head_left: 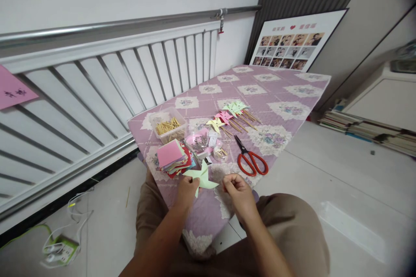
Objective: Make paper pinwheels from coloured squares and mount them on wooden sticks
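Above the near end of the cloth-covered counter [208, 220], one pale green paper pinwheel [204, 177] is being held. Left hand [188, 191]: pinching it between thumb and fingers. Right hand [239, 192]: hovering just beside it, fingertips meeting narrowly; whether they are gripping anything small, cannot tell. Condition of held piece: blades standing out in shape, no stick showing on it; judged part-made.

Complete, by appearance: a row of pinwheels, seemingly mounted on sticks [234, 125], lying farther back: a yellow one [216, 124], pink [224, 116], and pale green [234, 107] at the far end.

Stock: a stack of coloured paper [170, 153] is lying at the left; behind it a clear tub [183, 129] is holding many loose sticks [168, 125]. Small metal-looking pieces [197, 140] and a round container [215, 156] of little wooden-looking bits are sitting between stack and row. Red-handled scissors [247, 153] are resting at the right, untouched. Supply is appearing far from used up.
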`<state>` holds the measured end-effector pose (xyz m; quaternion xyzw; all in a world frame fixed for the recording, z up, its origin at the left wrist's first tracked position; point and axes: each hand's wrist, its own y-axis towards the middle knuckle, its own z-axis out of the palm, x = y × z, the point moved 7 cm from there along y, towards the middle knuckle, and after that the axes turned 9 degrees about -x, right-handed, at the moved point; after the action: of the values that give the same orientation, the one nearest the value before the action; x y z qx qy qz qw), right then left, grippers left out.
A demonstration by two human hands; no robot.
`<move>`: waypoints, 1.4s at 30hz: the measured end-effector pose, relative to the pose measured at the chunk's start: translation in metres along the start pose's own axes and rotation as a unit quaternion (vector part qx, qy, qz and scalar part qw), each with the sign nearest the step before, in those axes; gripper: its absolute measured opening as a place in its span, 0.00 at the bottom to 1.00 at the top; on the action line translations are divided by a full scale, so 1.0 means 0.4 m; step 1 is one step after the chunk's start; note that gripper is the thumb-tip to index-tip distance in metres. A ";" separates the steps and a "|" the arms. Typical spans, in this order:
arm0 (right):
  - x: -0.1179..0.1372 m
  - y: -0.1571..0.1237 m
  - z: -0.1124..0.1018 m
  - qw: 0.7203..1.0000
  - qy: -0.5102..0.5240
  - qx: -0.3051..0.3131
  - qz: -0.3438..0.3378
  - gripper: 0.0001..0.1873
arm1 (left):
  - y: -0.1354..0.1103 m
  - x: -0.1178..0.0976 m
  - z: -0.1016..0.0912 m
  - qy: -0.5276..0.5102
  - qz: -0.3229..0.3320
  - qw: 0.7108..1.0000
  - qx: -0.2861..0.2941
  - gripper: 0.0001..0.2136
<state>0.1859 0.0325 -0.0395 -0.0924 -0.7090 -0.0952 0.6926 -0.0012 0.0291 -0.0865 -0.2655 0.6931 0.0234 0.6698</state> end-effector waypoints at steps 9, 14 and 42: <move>0.013 -0.026 0.080 0.994 0.018 0.095 0.050 0.13 | -0.020 -0.027 -0.011 0.061 0.014 0.998 -0.008 0.06; 0.018 -0.028 0.114 0.987 -0.078 0.137 -0.040 0.08 | -0.017 -0.028 -0.009 0.078 0.014 0.997 -0.012 0.06; 0.049 -0.027 0.166 0.913 -0.262 0.192 -0.249 0.09 | 0.004 -0.007 -0.007 0.094 0.016 0.995 0.010 0.06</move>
<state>0.1185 0.0394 -0.0216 0.2001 -0.8695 -0.0986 0.4408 -0.0044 0.0302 -0.0840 -0.2486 0.7576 0.0018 0.6036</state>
